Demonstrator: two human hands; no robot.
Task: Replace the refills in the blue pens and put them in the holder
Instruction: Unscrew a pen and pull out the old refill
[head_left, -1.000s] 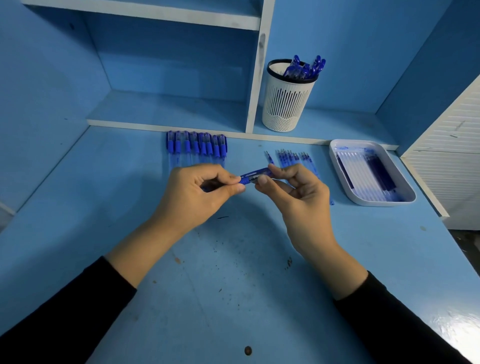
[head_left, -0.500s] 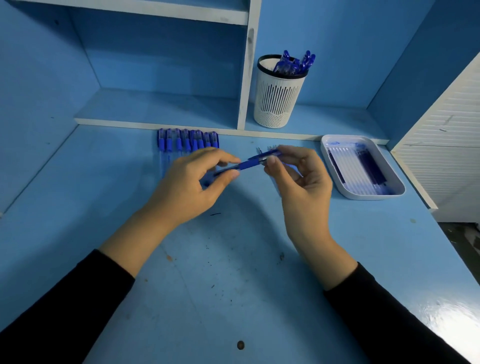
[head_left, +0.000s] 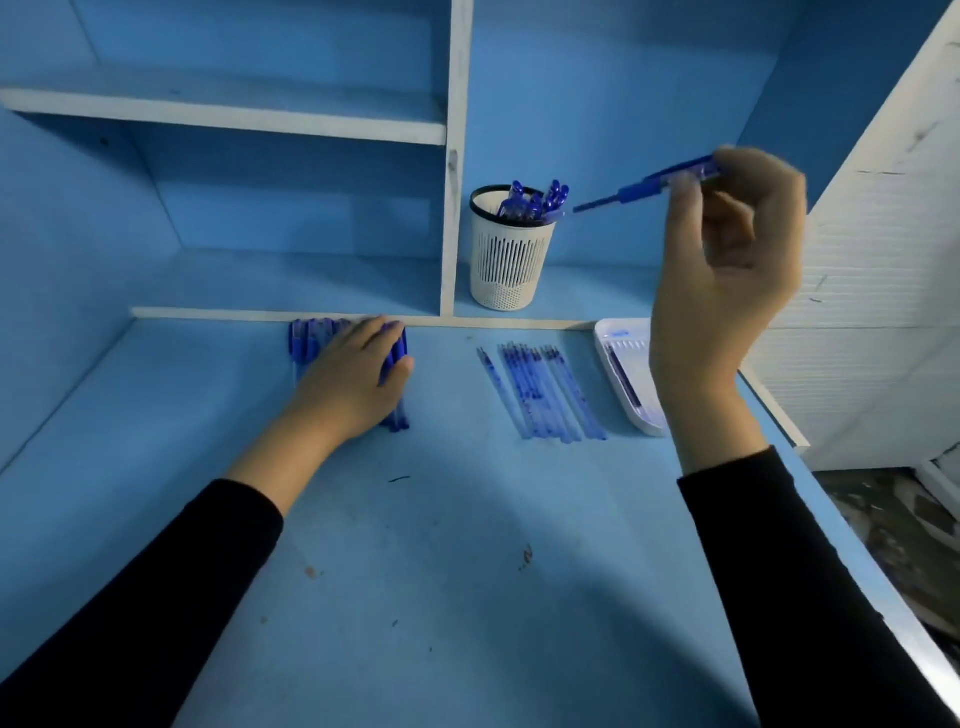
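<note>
my left hand (head_left: 358, 379) lies palm down across the row of unfinished pens (head_left: 298, 343) at the back of the desk (head_left: 467, 571). the fingers rest on the pens, and my thumb sits by the rightmost one, but i cannot tell if i have one pinched, because the hand covers most of the row. to the right the loose refills (head_left: 540, 395) lie side by side on the desk, apart from both hands. behind them, on the low shelf, stands the white holder (head_left: 511, 254) with finished pens (head_left: 535, 200) sticking out of it. the blue pen (head_left: 649, 189) i am putting away is up in the air just right of the holder's rim, tip slanting down toward the opening. my right hand (head_left: 727, 260) pinches its upper end between fingertips and thumb, blurred. i judge this the drop-in step: the next move needs the tip carried over the rim, among the pens already there, before i let go. the white tray (head_left: 618, 364) is half hidden behind my right wrist, so its contents are hard to make out.
</note>
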